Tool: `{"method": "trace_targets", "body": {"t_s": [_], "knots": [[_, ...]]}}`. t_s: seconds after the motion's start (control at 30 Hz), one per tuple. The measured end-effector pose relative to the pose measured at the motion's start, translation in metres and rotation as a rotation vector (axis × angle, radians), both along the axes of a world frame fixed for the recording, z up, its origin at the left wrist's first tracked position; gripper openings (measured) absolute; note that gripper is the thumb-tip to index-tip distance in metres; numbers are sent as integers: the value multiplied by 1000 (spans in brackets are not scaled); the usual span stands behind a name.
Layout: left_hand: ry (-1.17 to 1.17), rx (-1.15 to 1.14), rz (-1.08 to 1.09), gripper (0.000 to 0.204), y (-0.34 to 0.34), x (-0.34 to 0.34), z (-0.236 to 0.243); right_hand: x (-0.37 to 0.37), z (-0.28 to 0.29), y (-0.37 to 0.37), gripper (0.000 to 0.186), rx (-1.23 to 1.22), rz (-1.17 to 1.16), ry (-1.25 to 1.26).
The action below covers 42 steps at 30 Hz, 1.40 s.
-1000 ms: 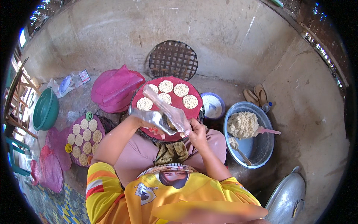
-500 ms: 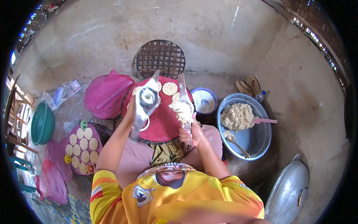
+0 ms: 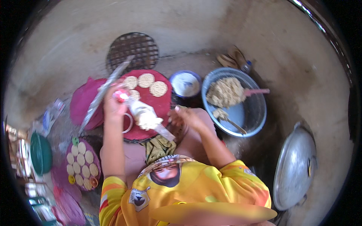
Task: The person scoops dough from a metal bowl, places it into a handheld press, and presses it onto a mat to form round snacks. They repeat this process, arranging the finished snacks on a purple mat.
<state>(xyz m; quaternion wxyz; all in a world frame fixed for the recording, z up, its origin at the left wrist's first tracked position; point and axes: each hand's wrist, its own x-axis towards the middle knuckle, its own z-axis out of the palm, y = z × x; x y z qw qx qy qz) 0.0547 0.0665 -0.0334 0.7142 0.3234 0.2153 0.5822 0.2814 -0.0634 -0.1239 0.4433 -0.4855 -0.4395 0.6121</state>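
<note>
**Hands over the red tray: sheet lifted, cake on it**

The left hand (image 3: 113,103) is raised above the left part of the red tray (image 3: 166,101) and grips a clear plastic sheet (image 3: 100,96) that runs up and to the left from the fingers. A pale round cake (image 3: 148,118) clings to the part of the sheet that hangs down toward the right. The right hand (image 3: 184,118) is at the lower right rim of the tray, fingers curled next to the sheet's lower end; whether it pinches the sheet cannot be told.

Three flat round cakes (image 3: 146,80) lie at the far side of the tray. A white ring (image 3: 128,123) lies on the tray below the left hand.

Right of the tray stands a small blue-rimmed bowl (image 3: 185,83). Farther right, a large blue basin (image 3: 249,113) holds a mound of grain mix (image 3: 225,91), a pink spoon (image 3: 257,91) and a metal spoon (image 3: 234,125). A woven round rack (image 3: 132,51) lies beyond the tray. To the left, a second tray (image 3: 81,165) carries many cakes. A metal lid (image 3: 296,167) lies at the right.
</note>
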Motion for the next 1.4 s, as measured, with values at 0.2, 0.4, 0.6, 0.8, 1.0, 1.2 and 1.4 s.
{"method": "trace_targets", "body": {"t_s": [0.2, 0.4, 0.6, 0.8, 1.0, 1.2, 1.4], "knots": [[-153, 84, -192, 25, -15, -62, 34, 169, -20, -36, 23, 72, -436, -1007], [-119, 118, -157, 26, -30, -87, 31, 224, -100, -77, 29, -522, 135, -1579], [-114, 104, -203, 27, -39, -94, 30, 215, -114, -82, 35, -572, -173, -1695], [-83, 174, -209, 26, -52, -117, 32, 205, -85, -70, 25, -527, -115, -1739], [-65, 191, -250, 26, -54, -117, 30, 206, -70, -58, 23, -671, 23, -1453], [-18, 168, -225, 26, -53, -106, 32, 197, -95, -42, 25, -550, -267, -1587], [-19, 199, -260, 28, -56, -98, 39, 200, -106, -29, 25, -583, -280, -1444]]}}
